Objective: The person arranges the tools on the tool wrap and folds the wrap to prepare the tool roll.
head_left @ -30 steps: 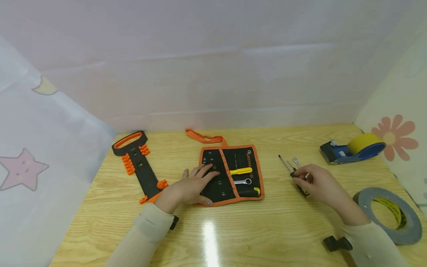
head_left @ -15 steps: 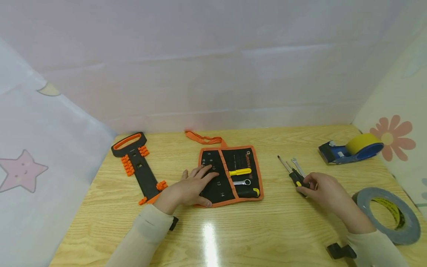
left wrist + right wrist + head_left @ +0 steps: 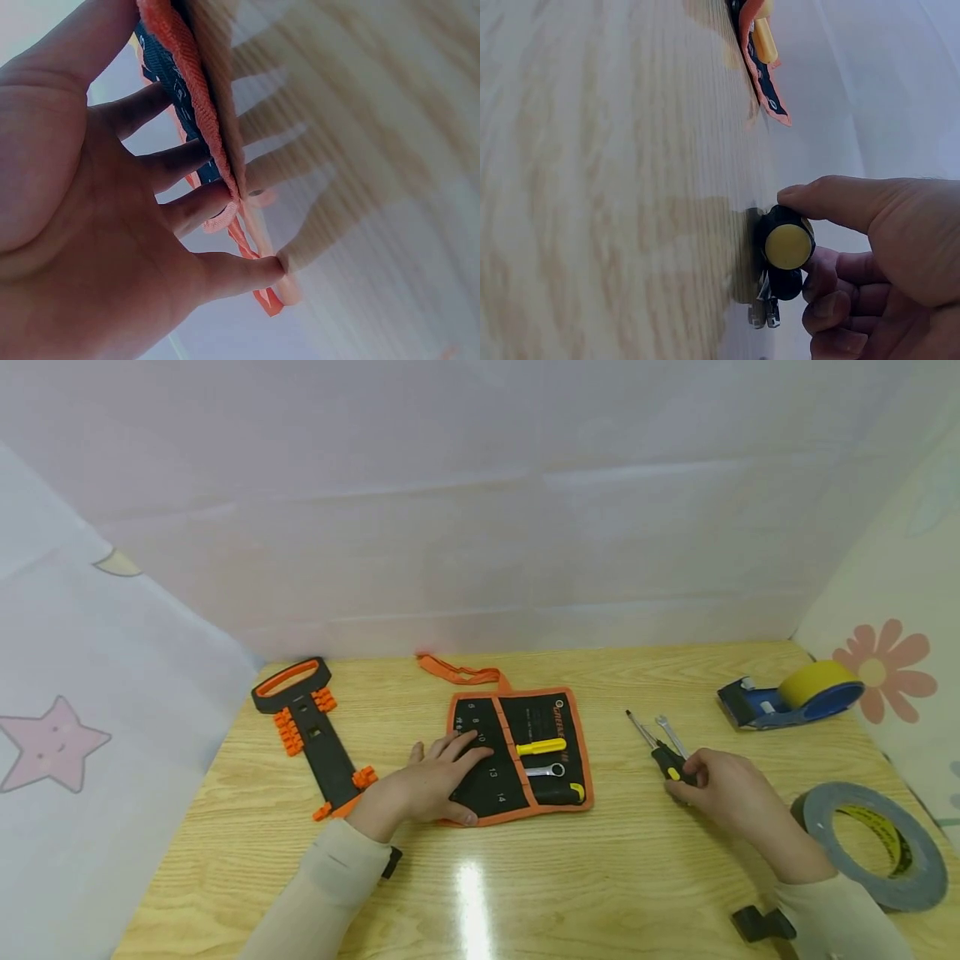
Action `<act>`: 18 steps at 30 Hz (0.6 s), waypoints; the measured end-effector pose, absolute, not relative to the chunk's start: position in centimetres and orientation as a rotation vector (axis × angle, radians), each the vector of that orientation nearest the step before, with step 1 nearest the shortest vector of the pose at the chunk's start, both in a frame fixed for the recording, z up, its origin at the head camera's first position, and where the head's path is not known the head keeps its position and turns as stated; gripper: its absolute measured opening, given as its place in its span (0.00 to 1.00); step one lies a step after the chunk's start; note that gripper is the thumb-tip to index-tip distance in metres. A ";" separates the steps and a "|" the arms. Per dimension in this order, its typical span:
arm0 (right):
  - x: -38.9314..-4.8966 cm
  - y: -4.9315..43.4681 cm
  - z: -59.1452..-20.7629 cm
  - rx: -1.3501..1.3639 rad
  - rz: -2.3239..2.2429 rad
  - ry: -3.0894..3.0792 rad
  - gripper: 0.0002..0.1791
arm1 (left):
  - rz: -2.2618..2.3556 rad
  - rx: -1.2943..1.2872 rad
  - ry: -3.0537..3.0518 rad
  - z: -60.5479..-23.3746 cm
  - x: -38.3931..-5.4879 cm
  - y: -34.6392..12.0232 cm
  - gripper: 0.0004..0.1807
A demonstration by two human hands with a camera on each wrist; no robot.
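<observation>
My left hand (image 3: 438, 781) lies with fingers spread on the left half of a black tool pouch (image 3: 543, 714) edged in orange. In the pouch's pockets sit a yellow-handled tool (image 3: 542, 746), a wrench (image 3: 545, 770) and a black-and-yellow handle (image 3: 562, 792). To the right, my right hand (image 3: 723, 789) pinches a black-and-yellow screwdriver (image 3: 663, 762) by its handle, thumb and index finger on either side. Beside it lie a second, thinner tool and an open-ended wrench (image 3: 671, 737). In the right wrist view, another black handle (image 3: 785, 286) sits against the screwdriver's yellow end.
A black-and-orange handled rack (image 3: 322, 743) with clips lies left of the pouch. At the right are a blue tape dispenser (image 3: 765, 718) with yellow tape and a big grey tape roll (image 3: 926, 860). An orange strap (image 3: 457, 673) trails behind the pouch.
My right hand has shifted slightly right and toward me along the tools, so more of the screwdriver handle and wrench shows. My left hand has stayed on the pouch.
</observation>
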State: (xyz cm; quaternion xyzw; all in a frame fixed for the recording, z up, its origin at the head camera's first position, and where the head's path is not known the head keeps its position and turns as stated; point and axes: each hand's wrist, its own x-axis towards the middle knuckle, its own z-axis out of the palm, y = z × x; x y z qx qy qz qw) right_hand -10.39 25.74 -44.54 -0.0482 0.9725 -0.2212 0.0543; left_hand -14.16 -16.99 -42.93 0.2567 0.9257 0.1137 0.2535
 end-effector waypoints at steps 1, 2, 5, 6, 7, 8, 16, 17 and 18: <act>-10.4 25.7 -44.5 -0.140 -0.671 2.954 0.18 | 0.308 0.698 2.515 -42.9 -14.2 -17.0 0.55; -10.4 25.7 -44.5 -0.132 -0.672 2.954 0.18 | 0.307 0.698 2.515 -42.9 -14.2 -17.0 0.55; -10.5 25.7 -44.5 -0.108 -0.684 2.951 0.18 | 0.307 0.699 2.512 -43.0 -14.1 -17.0 0.55; -10.5 25.7 -44.5 -0.102 -0.688 2.953 0.18 | 0.308 0.700 2.512 -43.0 -14.1 -17.1 0.55; -10.5 25.7 -44.5 -0.097 -0.692 2.957 0.18 | 0.309 0.700 2.512 -43.0 -14.1 -17.1 0.55; -10.5 25.7 -44.5 -0.091 -0.698 2.961 0.19 | 0.311 0.702 2.512 -43.0 -14.1 -17.1 0.55; -10.5 25.8 -44.1 -0.055 -0.742 2.999 0.19 | 0.313 0.704 2.511 -43.0 -14.2 -17.0 0.55; -10.6 25.8 -44.0 -0.046 -0.744 2.999 0.19 | 0.312 0.703 2.511 -43.0 -14.2 -17.0 0.55; -10.6 25.8 -43.9 -0.036 -0.743 3.001 0.19 | 0.312 0.703 2.511 -43.0 -14.2 -17.0 0.55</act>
